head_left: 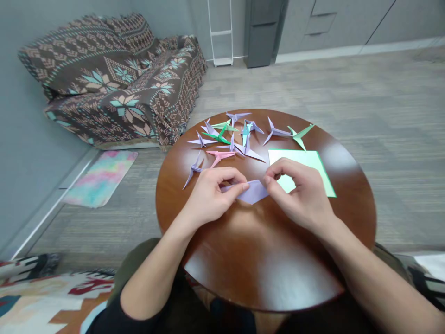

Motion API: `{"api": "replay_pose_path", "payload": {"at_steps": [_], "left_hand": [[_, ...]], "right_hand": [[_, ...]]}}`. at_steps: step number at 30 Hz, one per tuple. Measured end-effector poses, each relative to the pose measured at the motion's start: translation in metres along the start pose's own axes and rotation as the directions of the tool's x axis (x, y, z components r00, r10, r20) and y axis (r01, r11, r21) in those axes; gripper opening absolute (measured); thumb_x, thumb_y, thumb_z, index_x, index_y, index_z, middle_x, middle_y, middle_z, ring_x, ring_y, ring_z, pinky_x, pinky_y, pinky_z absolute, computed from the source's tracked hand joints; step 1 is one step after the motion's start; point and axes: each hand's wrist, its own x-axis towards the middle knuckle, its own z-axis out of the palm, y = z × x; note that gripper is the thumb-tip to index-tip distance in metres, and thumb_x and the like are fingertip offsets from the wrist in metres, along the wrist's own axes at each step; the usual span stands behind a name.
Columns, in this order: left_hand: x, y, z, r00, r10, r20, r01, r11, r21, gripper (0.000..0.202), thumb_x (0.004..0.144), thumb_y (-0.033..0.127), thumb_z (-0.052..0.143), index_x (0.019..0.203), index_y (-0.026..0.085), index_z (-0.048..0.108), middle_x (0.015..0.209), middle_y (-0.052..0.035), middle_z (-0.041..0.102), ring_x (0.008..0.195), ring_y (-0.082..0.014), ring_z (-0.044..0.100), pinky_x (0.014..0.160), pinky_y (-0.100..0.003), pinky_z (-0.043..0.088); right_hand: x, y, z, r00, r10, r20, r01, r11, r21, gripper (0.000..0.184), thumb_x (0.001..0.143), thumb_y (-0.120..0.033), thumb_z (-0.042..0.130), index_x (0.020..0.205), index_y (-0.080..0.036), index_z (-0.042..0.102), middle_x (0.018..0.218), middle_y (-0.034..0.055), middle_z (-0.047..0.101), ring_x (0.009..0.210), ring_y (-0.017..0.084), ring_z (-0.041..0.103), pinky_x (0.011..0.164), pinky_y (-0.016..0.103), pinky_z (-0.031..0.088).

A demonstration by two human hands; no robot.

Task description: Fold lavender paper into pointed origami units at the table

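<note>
You've got a couch off to your left, covered in a brown geometric throw with teal flower patterns, and a pastel tie-dye mat on the floor right in front of it. Along the far wall there's a white wire rack beside a grey cabinet, and a colorful patterned rug down at bottom left.

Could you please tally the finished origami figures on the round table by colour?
Lavender origami figures: 7
Green origami figures: 3
Pale blue origami figure: 1
Pink origami figure: 1
Total: 12

The central cluster overlaps, so the lavender count may be off by one. Not counted: the folded lavender paper in hand, and the flat green sheet.
</note>
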Motion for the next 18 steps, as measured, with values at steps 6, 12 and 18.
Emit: {"api": "replay_pose_path", "payload": {"at_steps": [6, 12, 18], "left_hand": [[-0.001, 0.000, 0.001, 0.999, 0.032, -0.004, -0.032, 0.999, 0.042, 0.015, 0.091, 0.027, 0.068, 0.081, 0.017, 0.071, 0.078, -0.0019, 0.072, 0.072, -0.0151, 0.063, 0.069, -0.027, 0.048], [-0.001, 0.004, 0.009, 0.997, 0.074, -0.025, -0.073, 0.997, 0.038, 0.010, 0.090, 0.020, 0.064, 0.082, 0.017, 0.069, 0.080, -0.0016, 0.073, 0.074, -0.0151, 0.066, 0.074, -0.027, 0.051], [-0.002, 0.005, 0.008, 0.990, 0.135, -0.036, -0.131, 0.985, 0.110, 0.009, 0.084, 0.018, 0.067, 0.076, 0.018, 0.068, 0.077, 0.0006, 0.072, 0.072, -0.0138, 0.064, 0.076, -0.027, 0.052]], "right_hand": [[0.000, 0.000, 0.000, 0.997, -0.016, 0.080, 0.012, 0.998, 0.059, 0.013, 0.092, -0.012, 0.060, 0.084, -0.022, 0.062, 0.079, 0.0023, 0.067, 0.072, 0.018, 0.061, 0.069, 0.031, 0.048], [-0.002, 0.000, 0.003, 0.987, -0.019, 0.157, 0.008, 0.998, 0.068, 0.012, 0.092, -0.012, 0.061, 0.085, -0.022, 0.061, 0.080, 0.0024, 0.066, 0.072, 0.017, 0.060, 0.066, 0.030, 0.046], [-0.003, -0.004, 0.002, 0.989, -0.009, 0.150, -0.003, 0.997, 0.081, 0.013, 0.091, -0.014, 0.062, 0.081, -0.022, 0.060, 0.076, 0.0016, 0.063, 0.069, 0.017, 0.057, 0.065, 0.030, 0.044]]}}
